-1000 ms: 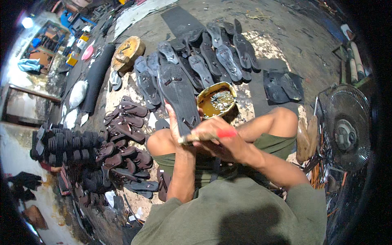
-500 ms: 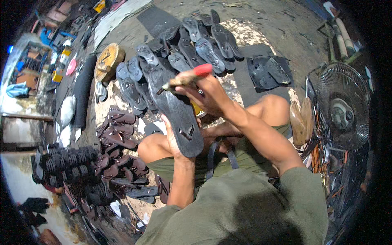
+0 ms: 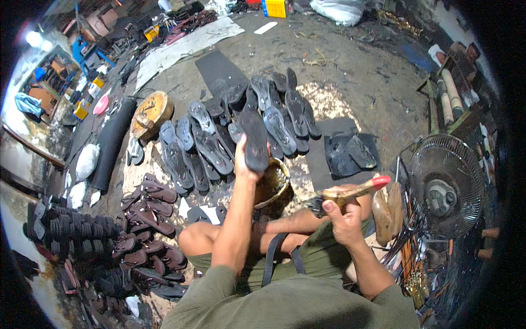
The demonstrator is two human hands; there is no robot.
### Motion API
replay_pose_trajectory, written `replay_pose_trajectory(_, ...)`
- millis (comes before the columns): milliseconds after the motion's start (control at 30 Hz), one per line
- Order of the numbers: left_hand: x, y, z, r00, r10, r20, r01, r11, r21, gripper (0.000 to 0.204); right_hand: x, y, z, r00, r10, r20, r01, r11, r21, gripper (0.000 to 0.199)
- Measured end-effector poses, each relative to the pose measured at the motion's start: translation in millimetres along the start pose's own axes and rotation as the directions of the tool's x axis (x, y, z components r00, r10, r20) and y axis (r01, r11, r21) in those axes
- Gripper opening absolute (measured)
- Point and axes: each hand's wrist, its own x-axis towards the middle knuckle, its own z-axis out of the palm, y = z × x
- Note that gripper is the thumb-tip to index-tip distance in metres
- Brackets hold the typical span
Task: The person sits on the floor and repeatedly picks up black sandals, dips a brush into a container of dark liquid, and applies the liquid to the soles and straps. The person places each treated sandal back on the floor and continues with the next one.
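Note:
A dark sandal sole [image 3: 255, 143] is gripped by its near end in my left hand [image 3: 245, 162], stretched out over the rows of soles. My right hand [image 3: 344, 219] is closed round a brush [image 3: 361, 188] with a red-tipped wooden handle, held above my right leg. The brush's dark, wet-looking bristle end points left. Between the hands stands a round tub [image 3: 282, 192] with shiny brownish stuff inside. Several black soles [image 3: 208, 151] lie in rows beyond the left hand, many with a glossy top. My left hand's fingertips are partly hidden by the sole.
Brown sandals [image 3: 150, 205] are heaped at the left, by stacks of black soles [image 3: 76, 230]. A round wooden block [image 3: 152, 115] and a black roll [image 3: 114, 148] lie farther back. At the right are a fan [image 3: 446, 186], black sheets [image 3: 350, 153] and wooden foot shapes [image 3: 388, 211].
My left hand has carried the sole away from me towards the rows. The right hand and brush have drawn back from the sole, down to the right. The tub is now uncovered.

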Motion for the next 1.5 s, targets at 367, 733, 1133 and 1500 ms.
replay_pose_trajectory(367,-14.0,78.8,4.1,0.923,0.328,-0.202,-0.158,0.801,0.578,0.046,-1.9,51.9,-2.7,0.992,0.104,-0.075,-0.118,0.967,-0.225,0.030)
replay_pose_trajectory(733,-420.2,49.7,-191.5,0.679,0.714,-0.170,0.559,-0.353,0.750,0.059,43.5,70.3,41.0,0.994,0.081,0.072,-0.065,0.977,-0.204,0.037)
replay_pose_trajectory(1133,-376.9,80.9,-296.5,0.590,0.645,-0.486,0.172,0.488,0.856,0.045,109.4,137.2,102.1,0.888,0.183,0.422,0.065,0.859,-0.508,0.034)
replay_pose_trajectory(1500,-415.6,49.6,-48.9,0.558,0.817,-0.147,0.079,0.124,0.989,0.069,136.2,137.6,91.4,0.903,-0.110,0.415,0.293,0.866,-0.406,0.023)
